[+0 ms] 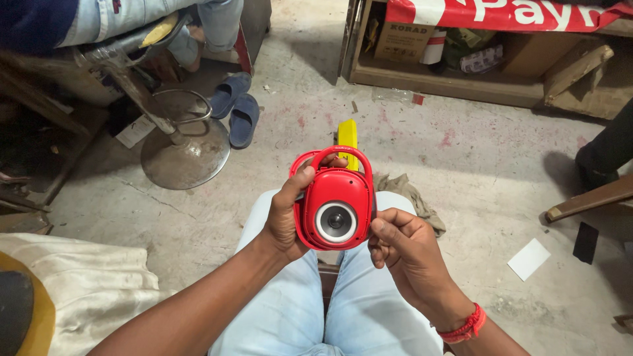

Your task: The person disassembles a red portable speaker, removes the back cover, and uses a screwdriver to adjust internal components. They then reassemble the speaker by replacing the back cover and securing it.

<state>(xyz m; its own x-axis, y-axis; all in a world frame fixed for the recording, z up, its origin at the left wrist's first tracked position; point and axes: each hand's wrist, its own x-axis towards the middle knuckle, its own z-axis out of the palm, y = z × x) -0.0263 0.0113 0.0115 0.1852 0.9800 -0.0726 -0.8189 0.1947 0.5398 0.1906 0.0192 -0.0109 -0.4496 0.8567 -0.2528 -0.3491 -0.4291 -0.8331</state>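
A small red speaker (339, 191) with a carry handle and a round silver driver on its face is held up over my lap. My left hand (285, 212) grips its left side, thumb up by the handle. My right hand (403, 249) pinches the speaker's lower right edge with curled fingers; a red thread band circles that wrist. A yellow object (347, 136) stands behind the speaker, mostly hidden by it.
My knees in light jeans (356, 310) fill the bottom. A metal stool base (184, 155) and blue slippers (237, 109) are at the left, with a seated person above. A wooden shelf (448, 79) stands behind, a rag (412, 198) and white paper (528, 259) lie on the concrete floor.
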